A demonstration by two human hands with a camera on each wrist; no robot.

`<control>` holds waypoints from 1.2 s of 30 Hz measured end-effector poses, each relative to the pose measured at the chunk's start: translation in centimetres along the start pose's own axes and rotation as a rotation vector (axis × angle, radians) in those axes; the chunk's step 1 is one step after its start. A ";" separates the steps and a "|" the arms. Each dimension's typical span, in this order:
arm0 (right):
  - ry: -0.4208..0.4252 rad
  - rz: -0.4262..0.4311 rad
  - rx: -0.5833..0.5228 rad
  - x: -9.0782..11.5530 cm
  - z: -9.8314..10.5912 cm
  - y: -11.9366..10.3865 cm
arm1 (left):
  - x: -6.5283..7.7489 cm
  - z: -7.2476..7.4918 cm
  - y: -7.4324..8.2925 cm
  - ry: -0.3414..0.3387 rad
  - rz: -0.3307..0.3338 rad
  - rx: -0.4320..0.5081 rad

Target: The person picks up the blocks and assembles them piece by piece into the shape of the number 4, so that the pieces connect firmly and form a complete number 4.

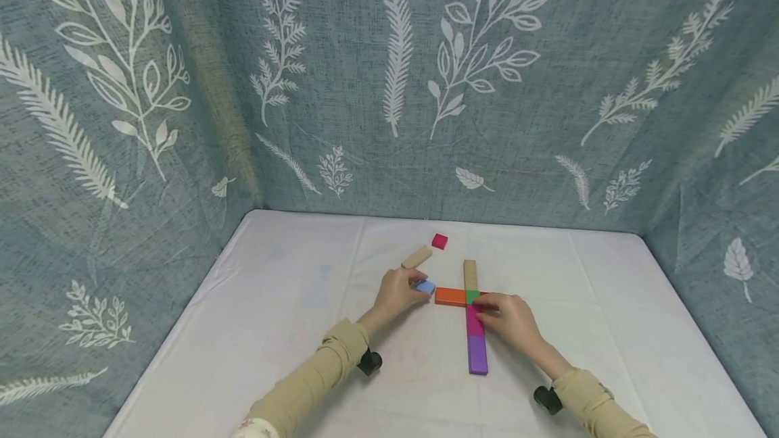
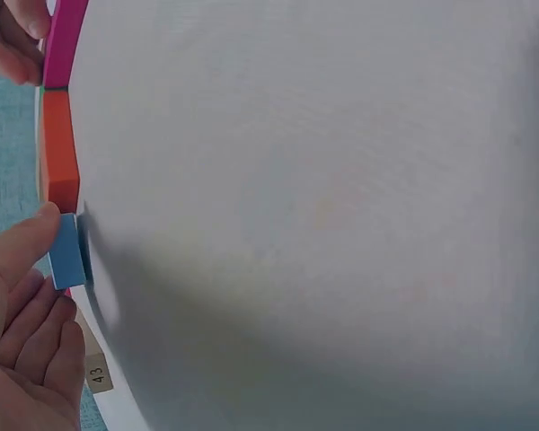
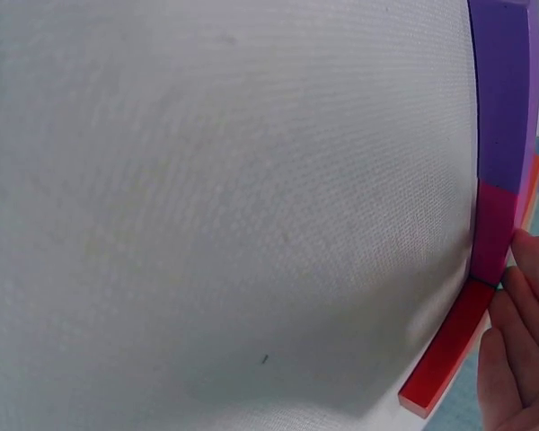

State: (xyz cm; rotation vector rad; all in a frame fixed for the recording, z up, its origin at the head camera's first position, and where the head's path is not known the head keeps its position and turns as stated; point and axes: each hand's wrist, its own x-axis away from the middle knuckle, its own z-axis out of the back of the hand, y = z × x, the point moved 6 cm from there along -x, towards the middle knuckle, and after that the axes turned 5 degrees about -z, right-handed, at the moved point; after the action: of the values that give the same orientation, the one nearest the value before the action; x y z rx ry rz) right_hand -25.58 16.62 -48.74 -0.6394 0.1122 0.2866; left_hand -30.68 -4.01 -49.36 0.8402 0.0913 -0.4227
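Observation:
Thumb and fingers of my left hand (image 1: 398, 294) pinch a small blue block (image 2: 67, 251). The block is right by the free left end of an orange block (image 1: 450, 297). That orange block belongs to a cross laid on the table, with a green block (image 1: 471, 297) at its centre. A plain wooden block (image 1: 470, 274) forms the far arm, magenta (image 1: 475, 322) and purple (image 1: 477, 355) blocks the near arm, and a red block (image 3: 445, 350) the right arm. My right hand (image 1: 513, 320) rests its fingertips at the green and magenta blocks, partly covering the red one.
Beyond my left hand, a loose wooden block (image 1: 417, 257) lies at a slant, with a small crimson block (image 1: 439, 241) farther back. White cloth covers the table (image 1: 292, 255). Patterned blue-green curtains (image 1: 365, 86) stand behind it and at both sides.

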 end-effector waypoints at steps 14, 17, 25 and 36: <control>-0.003 -0.015 -0.004 -0.1 -0.1 0.0 | 0.2 -0.4 -0.3 0.013 -0.005 -0.017; -0.004 -0.018 -0.002 -0.1 -0.1 0.1 | 0.2 -0.4 -0.3 0.022 -0.015 -0.026; 0.006 -0.019 -0.003 -0.1 -0.1 0.0 | 0.2 -0.4 -0.2 0.027 -0.001 -0.028; 0.000 -0.030 -0.004 -0.1 -0.1 0.0 | 0.4 -0.4 -0.4 0.034 -0.013 -0.035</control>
State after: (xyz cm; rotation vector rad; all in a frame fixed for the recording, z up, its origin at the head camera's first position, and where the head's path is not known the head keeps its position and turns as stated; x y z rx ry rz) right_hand -25.69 16.55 -48.85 -0.6448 0.1017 0.2585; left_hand -30.46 -4.05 -49.99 0.8132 0.1349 -0.4184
